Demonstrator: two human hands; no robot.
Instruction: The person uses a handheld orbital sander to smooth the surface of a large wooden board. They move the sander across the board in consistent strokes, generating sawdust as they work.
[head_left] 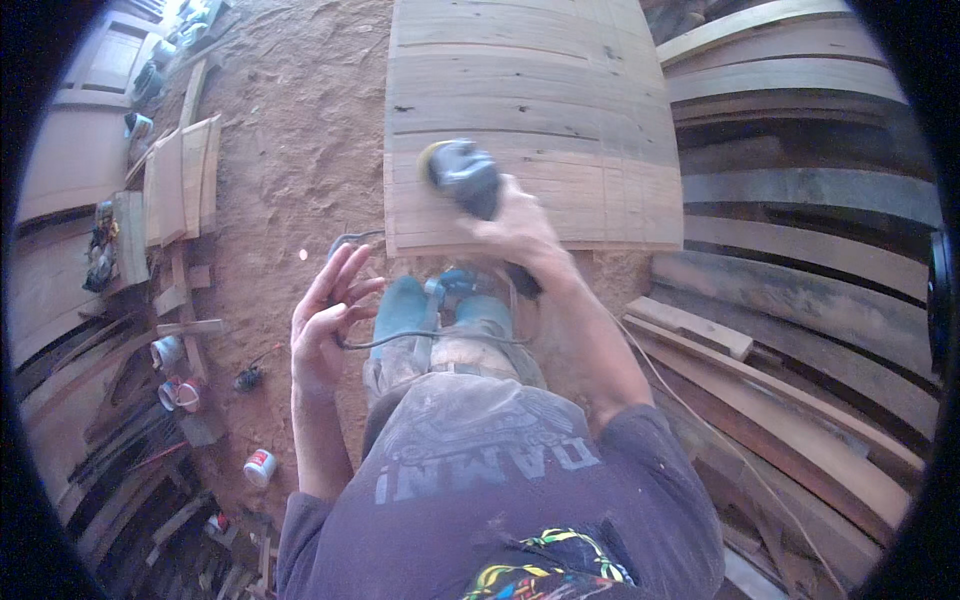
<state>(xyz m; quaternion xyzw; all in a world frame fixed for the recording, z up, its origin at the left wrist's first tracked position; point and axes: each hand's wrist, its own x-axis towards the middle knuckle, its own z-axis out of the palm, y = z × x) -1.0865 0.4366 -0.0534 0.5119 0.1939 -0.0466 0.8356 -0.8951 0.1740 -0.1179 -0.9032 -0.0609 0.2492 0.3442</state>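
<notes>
My right hand [520,225] grips a handheld power sander [466,172] with a dark grey body and a yellowish round edge at its head. The sander is over the near part of a wide panel of pale wooden boards [530,60], left of its middle. Blur hides whether its disc touches the wood. Left of the panel's near edge, my left hand [325,320] is raised with bent fingers and the thumb drawn in. A grey power cord [430,337] runs from it across in front of my legs, and appears to be held in its fingers.
Stacked planks [800,400] fill the right side, with a thin pale cable [700,415] running along them. To the left lie short boards [182,185], a white-and-red tub [259,467] and several other containers on the brown dirt floor [290,110].
</notes>
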